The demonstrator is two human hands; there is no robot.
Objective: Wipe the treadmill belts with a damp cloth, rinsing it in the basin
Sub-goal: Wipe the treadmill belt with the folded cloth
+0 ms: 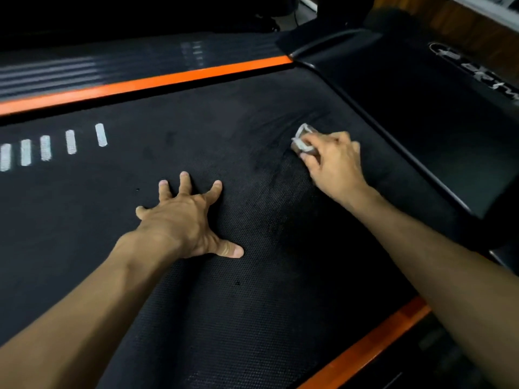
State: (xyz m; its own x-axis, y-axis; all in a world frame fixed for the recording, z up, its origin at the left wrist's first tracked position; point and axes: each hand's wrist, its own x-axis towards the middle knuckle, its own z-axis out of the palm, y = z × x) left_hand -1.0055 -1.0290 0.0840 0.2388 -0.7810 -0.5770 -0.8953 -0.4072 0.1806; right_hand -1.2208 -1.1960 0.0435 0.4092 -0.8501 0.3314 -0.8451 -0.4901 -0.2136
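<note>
We see the left hand (184,217) spread flat on the black treadmill belt (252,304), fingers splayed. The right hand (332,161) reaches forward, pinching one small grey cloth (302,138) against the belt. Two orange side strips (146,81) flank it.
</note>
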